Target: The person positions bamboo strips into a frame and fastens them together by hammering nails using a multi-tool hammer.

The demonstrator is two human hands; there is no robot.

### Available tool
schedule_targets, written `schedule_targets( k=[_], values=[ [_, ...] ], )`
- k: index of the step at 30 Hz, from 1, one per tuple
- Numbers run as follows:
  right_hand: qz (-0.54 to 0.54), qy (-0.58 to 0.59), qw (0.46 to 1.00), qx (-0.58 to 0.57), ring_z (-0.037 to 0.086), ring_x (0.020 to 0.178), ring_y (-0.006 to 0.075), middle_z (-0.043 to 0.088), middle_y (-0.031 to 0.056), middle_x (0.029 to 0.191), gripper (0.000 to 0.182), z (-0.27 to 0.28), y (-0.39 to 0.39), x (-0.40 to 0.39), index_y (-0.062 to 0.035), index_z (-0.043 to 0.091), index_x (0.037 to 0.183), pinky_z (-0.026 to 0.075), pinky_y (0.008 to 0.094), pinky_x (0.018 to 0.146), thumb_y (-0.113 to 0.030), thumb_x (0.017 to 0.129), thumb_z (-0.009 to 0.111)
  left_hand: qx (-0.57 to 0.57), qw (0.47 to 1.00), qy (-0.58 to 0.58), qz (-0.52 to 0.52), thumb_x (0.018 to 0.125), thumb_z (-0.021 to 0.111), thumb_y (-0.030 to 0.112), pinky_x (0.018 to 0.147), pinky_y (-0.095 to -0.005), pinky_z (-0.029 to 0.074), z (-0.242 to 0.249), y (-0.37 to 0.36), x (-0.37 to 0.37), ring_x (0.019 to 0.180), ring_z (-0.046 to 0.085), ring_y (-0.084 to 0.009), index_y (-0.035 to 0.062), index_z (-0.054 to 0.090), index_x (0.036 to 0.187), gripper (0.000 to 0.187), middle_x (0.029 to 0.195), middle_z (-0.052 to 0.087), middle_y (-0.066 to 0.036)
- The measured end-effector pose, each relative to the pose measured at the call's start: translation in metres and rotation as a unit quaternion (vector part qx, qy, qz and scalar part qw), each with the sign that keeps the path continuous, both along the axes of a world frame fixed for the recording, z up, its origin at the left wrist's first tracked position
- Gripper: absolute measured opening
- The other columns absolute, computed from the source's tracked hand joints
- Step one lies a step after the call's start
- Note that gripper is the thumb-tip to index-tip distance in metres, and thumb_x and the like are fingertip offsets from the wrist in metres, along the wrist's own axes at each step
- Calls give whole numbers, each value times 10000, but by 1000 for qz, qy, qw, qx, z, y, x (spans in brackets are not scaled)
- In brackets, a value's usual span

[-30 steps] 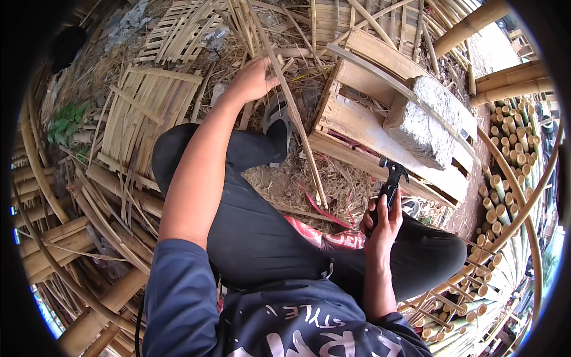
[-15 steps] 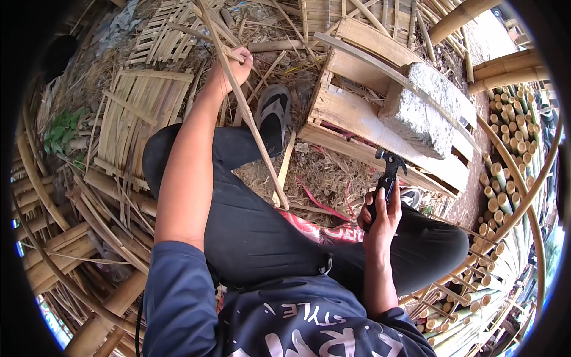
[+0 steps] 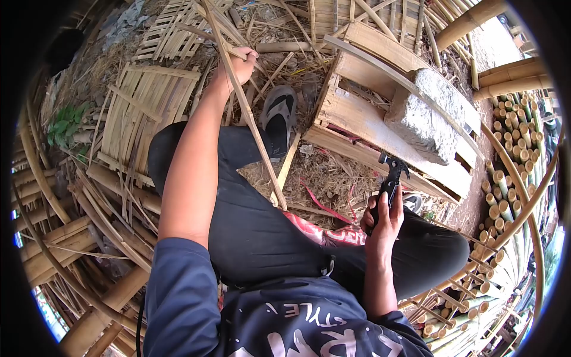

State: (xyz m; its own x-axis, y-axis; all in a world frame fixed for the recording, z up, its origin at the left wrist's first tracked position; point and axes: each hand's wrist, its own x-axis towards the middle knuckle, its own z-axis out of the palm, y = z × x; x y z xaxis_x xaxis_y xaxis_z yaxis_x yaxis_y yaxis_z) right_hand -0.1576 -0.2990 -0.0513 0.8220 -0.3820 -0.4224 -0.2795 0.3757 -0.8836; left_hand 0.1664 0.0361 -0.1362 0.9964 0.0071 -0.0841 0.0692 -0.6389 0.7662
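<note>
Stretched out ahead, my left hand (image 3: 242,66) is closed on a bamboo strip (image 3: 199,31) that runs off to the upper left. A longer bamboo strip (image 3: 250,119) slants across that wrist and down over my lap. My right hand (image 3: 383,223) grips a small black multi-tool hammer (image 3: 394,172), its head and claw pointing up and away from me. The hammer head is close to the near edge of a wooden crate (image 3: 357,140). Between my legs lies a red and white printed sack (image 3: 309,229).
On the crate sits a rough concrete block (image 3: 425,116) with a long thin slat (image 3: 404,80) across it. Slatted bamboo panels (image 3: 148,113) lie at the left. Cut bamboo poles (image 3: 514,149) are stacked at the right. Chips and straw litter the ground.
The view has shifted slightly, so the surroundings appear a little farther right. Both hands keep their grips, and the hammer looks nearly unmoved.
</note>
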Motion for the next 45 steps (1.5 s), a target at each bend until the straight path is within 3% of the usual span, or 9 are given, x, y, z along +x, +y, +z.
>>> schedule_targets(
  k=[8,25,29,30,33,34,37,39,45],
  values=[
    [0,-5,1000,-6,384,540,43,510,16,806,627,0,5,1,-145,264,1573,299,203,464,-147,1028,575,145,984,-83,-68,988,521,333,960,-443,507,18,-21,-21,1059,656,-362,108,693,1137,320,1085,705,-183],
    [18,17,999,-44,404,533,49,511,20,811,617,-4,11,5,-128,277,1573,327,206,454,-158,1030,569,103,957,-44,-269,994,555,261,847,-483,486,12,-58,-49,942,636,-407,-21,653,827,342,898,653,-228],
    [15,19,998,-63,408,506,45,524,10,793,565,-6,8,3,-166,316,1546,330,194,419,-220,1038,555,46,955,-64,-286,984,589,255,894,-449,483,-5,-62,-44,937,637,-382,0,682,895,286,932,656,-202],
    [10,25,998,-64,410,506,46,527,11,794,565,-2,11,3,-164,317,1545,332,195,420,-221,1036,558,27,937,-120,-326,951,646,183,890,-395,502,-1,-57,-40,969,654,-310,24,677,1075,204,1025,667,-154],
    [18,15,998,-67,416,499,50,533,11,796,571,0,11,4,-149,321,1537,335,202,414,-223,1029,571,-184,936,269,-133,868,652,-14,876,-380,532,11,-42,-30,1095,613,-215,111,539,1363,524,1274,564,-128],
    [17,20,998,-53,419,512,52,525,14,802,600,1,11,4,-147,291,1556,341,204,423,-200,1029,573,-209,952,221,-39,884,608,-13,855,-426,553,4,-35,-30,1093,630,-246,105,491,1407,549,1336,520,-165],
    [28,11,999,-40,422,522,56,517,19,808,636,-5,9,6,-134,253,1578,343,213,421,-183,1030,572,-371,857,304,189,1032,451,309,921,-458,535,-8,-42,-31,1150,639,-323,33,299,1508,571,1408,506,-223],
    [30,32,998,-45,421,519,61,516,20,806,636,1,13,5,-121,252,1576,353,217,423,-183,1030,573,-517,717,408,226,1034,366,548,945,-489,522,-23,-49,-21,1104,642,-363,-105,321,1428,764,1290,576,-257],
    [25,23,998,-46,422,514,65,516,24,803,638,-3,8,7,-112,258,1573,376,224,416,-202,1029,578,-788,440,307,300,1030,502,317,729,-451,584,-77,-71,21,798,643,-339,-8,449,1112,339,949,545,-213]
  ],
)
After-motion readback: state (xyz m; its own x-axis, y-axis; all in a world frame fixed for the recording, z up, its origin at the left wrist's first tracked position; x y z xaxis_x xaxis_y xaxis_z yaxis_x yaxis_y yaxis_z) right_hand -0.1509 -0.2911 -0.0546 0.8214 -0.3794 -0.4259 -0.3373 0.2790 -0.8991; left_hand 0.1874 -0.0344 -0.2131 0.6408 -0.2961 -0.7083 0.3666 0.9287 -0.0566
